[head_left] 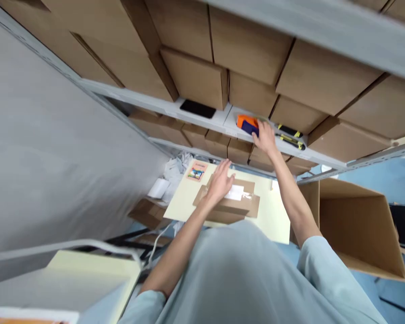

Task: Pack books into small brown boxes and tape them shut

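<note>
My left hand (220, 181) lies with its fingers stretched out on a small cardboard box (234, 204), whose flaps stick out at the sides. A white label (235, 192) and a shiny bit of clear tape (247, 195) show on this box. At the shelf above the table, my right hand (266, 136) has its thumb and fingers around the right end of an orange and dark-blue plastic tool (247, 123). The tool's far end is hidden by the fingers. Just right of that hand lie black-and-yellow cutters (292, 140).
Cardboard boxes (256, 40) fill the metal shelf (148, 102). A black phone-like slab (198, 109) lies on its edge. The pale table (273, 220) carries a colourful card (197, 171). A large open carton (361, 225) stands right; a grey wall (54, 157) rises left.
</note>
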Available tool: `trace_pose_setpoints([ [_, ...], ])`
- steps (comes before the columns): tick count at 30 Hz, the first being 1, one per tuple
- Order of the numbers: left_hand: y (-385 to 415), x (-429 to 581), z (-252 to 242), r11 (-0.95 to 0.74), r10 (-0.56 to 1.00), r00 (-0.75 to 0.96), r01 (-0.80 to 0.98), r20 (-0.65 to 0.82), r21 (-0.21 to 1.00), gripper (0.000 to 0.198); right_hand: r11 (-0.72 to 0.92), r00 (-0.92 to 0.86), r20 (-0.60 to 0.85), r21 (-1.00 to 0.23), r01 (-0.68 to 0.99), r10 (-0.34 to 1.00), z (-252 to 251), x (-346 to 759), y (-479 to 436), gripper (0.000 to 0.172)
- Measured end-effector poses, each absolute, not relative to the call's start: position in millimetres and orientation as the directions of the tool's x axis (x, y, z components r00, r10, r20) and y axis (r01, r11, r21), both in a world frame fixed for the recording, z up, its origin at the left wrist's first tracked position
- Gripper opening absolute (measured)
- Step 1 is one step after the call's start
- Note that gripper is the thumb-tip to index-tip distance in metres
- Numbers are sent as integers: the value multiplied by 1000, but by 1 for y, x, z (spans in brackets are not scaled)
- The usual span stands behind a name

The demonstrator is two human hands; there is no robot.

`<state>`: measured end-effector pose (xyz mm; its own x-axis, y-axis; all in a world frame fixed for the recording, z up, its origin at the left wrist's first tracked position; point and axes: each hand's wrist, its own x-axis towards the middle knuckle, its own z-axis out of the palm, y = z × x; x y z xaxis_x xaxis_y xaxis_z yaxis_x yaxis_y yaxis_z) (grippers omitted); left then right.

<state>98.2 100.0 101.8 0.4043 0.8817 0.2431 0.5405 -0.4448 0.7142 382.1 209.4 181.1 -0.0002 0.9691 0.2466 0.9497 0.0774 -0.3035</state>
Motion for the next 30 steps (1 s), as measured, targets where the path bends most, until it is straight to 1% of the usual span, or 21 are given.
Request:
trace_pose_setpoints([
  [2, 76, 63, 76, -329, 934, 316, 588, 165, 739, 60, 97, 69, 373, -407, 908, 925, 151, 383, 161, 65],
  [4, 51, 29, 54, -196, 974, 215, 633, 73, 749, 63, 49, 187, 389, -522, 852, 902, 123, 370, 94, 64],
  [6, 28, 4, 38, -78, 991, 134, 663, -15, 745, 66, -46, 316, 323, -632, 774, 892, 100, 344, 20, 63],
  [8, 11, -11, 29, 4, 992, 88, 675, -86, 738, 68, -152, 425, 221, -713, 685, 878, 83, 309, -48, 62],
  [11, 2, -13, 22, 57, 987, 73, 686, -146, 725, 70, -292, 504, 50, -764, 576, 862, 66, 261, -115, 64],
  [14, 11, -3, 20, 55, 981, 91, 711, -170, 701, 74, -354, 470, -74, -762, 542, 880, 60, 234, -131, 67],
  [19, 49, 17, 25, 2, 970, 157, 760, -186, 650, 77, -391, 414, -160, -725, 567, 896, 56, 236, -93, 72],
  [21, 64, 25, 28, 36, 953, 153, 800, -260, 599, 73, -441, 432, -209, -706, 554, 877, 49, 243, -74, 76],
  [23, 74, 33, 32, 93, 928, 115, 850, -355, 519, 65, -492, 459, -254, -688, 533, 852, 40, 246, -60, 81],
  [26, 77, 45, 37, 109, 908, 79, 903, -411, 415, 57, -531, 500, -264, -666, 524, 825, 29, 244, -50, 86],
  [28, 74, 51, 39, 114, 906, 58, 921, -419, 373, 64, -566, 531, -275, -635, 526, 802, 24, 240, -48, 91],
  [30, 69, 56, 38, 152, 899, 15, 926, -438, 345, 78, -634, 567, -326, -580, 512, 757, 20, 237, -47, 98],
])
